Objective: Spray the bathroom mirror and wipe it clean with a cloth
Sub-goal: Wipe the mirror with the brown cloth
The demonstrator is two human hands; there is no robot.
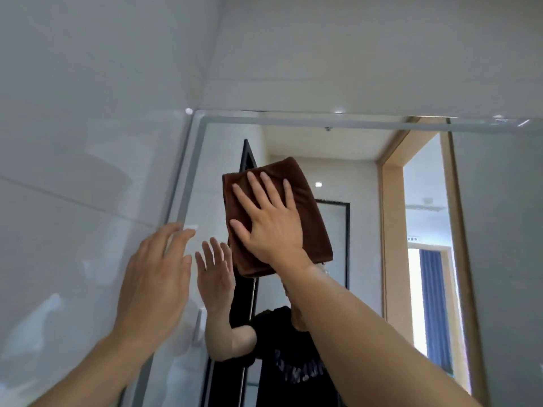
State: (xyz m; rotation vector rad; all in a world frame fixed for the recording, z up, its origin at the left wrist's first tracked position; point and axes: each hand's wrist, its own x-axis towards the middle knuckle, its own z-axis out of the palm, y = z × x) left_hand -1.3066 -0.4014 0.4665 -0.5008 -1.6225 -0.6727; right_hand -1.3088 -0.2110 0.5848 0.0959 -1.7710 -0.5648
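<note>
Head view showed the right hand (269, 223), fingers flat, pressing a soft, light brown cloth (308, 201) to the mirror (367, 230), upper left; left hand (152, 277) released. Pressing flat probably suited it best.

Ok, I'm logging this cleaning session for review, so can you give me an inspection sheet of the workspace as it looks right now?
Surface: mirror with a pale frame, mounted on glossy white wall tiles; no spray streaks can be made out.
Job's things: brown cloth, folded, flat against the upper left part of the glass. No spray bottle in view.
Clutter: nothing seen.
Hands: right hand presses the cloth with fingers spread; left hand is open by the mirror's left edge, holding nothing; contact unclear.
Cables: nothing seen.
Surroundings: the reflection shows a wood-framed doorway and a blue curtain.
</note>
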